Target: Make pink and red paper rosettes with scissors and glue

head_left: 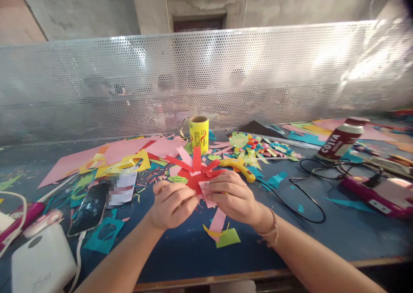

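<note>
A red paper piece with several strips fanning out from it is between my hands, over the middle of the table. My left hand is closed, its fingertips pinching the red paper's near edge. With bent fingers, my right hand grips a small pink paper strip against the red paper's right side. What lies under the right fingers is partly hidden. Just below the hands lie another pink strip and a green paper scrap. A yellow glue gun rests right behind my right hand.
A yellow tape roll stands upright behind the paper. Cut scraps and pink sheets spread along a perforated metal divider. Phone and white power bank lie left; a tilted COSTA bottle, black cable and purple power strip are right.
</note>
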A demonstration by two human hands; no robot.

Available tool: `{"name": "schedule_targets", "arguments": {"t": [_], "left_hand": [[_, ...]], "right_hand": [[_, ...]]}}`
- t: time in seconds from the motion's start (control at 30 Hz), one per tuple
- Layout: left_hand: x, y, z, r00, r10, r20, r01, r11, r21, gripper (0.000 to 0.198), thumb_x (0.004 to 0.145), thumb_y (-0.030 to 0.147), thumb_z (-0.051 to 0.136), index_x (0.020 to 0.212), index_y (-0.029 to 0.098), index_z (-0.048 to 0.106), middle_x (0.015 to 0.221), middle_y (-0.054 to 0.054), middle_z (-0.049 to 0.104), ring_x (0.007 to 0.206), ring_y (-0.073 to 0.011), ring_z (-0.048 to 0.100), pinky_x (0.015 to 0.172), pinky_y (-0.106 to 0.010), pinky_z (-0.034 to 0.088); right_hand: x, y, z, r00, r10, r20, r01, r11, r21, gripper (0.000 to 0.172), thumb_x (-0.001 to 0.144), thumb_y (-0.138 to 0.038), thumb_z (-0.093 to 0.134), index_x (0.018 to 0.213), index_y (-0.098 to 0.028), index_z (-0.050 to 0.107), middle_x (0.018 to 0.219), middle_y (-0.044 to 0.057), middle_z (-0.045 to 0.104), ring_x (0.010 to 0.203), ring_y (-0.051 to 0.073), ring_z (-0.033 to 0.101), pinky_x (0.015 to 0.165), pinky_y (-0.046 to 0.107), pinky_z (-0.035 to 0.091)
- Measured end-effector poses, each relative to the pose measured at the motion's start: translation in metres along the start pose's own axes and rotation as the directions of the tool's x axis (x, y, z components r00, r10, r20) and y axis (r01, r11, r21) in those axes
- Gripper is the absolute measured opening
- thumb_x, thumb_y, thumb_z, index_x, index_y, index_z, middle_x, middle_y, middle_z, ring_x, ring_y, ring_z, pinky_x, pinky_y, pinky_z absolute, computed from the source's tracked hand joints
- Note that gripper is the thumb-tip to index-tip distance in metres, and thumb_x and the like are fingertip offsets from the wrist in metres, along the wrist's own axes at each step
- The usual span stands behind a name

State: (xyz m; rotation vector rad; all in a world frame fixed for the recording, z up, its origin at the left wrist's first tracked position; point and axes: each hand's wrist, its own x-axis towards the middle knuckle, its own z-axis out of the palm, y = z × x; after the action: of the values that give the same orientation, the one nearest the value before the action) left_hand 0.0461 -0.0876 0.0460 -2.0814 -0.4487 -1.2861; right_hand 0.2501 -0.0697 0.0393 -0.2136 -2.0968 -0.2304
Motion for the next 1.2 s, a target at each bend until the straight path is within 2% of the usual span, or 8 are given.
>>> {"name": "schedule_targets", "arguments": {"t": [0.23,0.6,0.83,1.2], "left_hand": [[0.0023,-0.0011,0.0003,1.000,0.016,0.008,-0.016,1.000,0.010,0.013,0.076,0.009,0.057,0.072,0.022,0.061,0.070,0.004,0.068,0.071,-0.0103,0.058,0.070,-0.028,0.035],[0.0010,-0.0021,-0.0011,1.000,0.011,0.017,-0.010,1.000,-0.025,0.013,0.075,0.008,0.057,0.071,0.021,0.059,0.074,0.002,0.067,0.072,-0.0110,0.058,0.071,-0.029,0.035],[0.0017,0.0003,0.0007,0.999,0.024,0.022,-0.024,1.000,0.008,0.014,0.072,0.008,0.058,0.069,0.021,0.057,0.072,0.005,0.067,0.070,-0.0097,0.058,0.071,-0.028,0.035],[-0.0036,0.0019,0.0019,0.999,0.023,0.044,-0.024,1.000,0.010,0.018,0.068,0.005,0.061,0.075,0.022,0.058,0.075,0.004,0.068,0.071,-0.0108,0.058,0.073,-0.029,0.035]], "right_hand": [[-0.0001,-0.0012,-0.0016,0.997,0.027,0.070,-0.028,1.000,0.007,0.026,0.079,-0.006,0.056,0.101,-0.019,0.057,0.100,0.006,0.068,0.097,0.017,0.060,0.081,0.035,0.049],[0.0022,-0.0020,0.0008,0.998,0.049,0.030,-0.053,0.988,0.146,0.027,0.079,-0.003,0.052,0.102,-0.017,0.055,0.097,0.006,0.068,0.095,0.015,0.060,0.081,0.033,0.049],[0.0038,-0.0064,0.0005,0.986,0.127,0.107,-0.140,0.983,0.121,0.022,0.079,-0.005,0.050,0.096,-0.020,0.051,0.090,0.005,0.065,0.085,0.015,0.059,0.077,0.033,0.049],[0.0002,-0.0095,0.0041,0.978,0.190,0.083,-0.193,0.980,0.035,0.030,0.076,-0.004,0.052,0.102,-0.019,0.049,0.091,0.007,0.062,0.086,0.019,0.055,0.077,0.036,0.046]]}}
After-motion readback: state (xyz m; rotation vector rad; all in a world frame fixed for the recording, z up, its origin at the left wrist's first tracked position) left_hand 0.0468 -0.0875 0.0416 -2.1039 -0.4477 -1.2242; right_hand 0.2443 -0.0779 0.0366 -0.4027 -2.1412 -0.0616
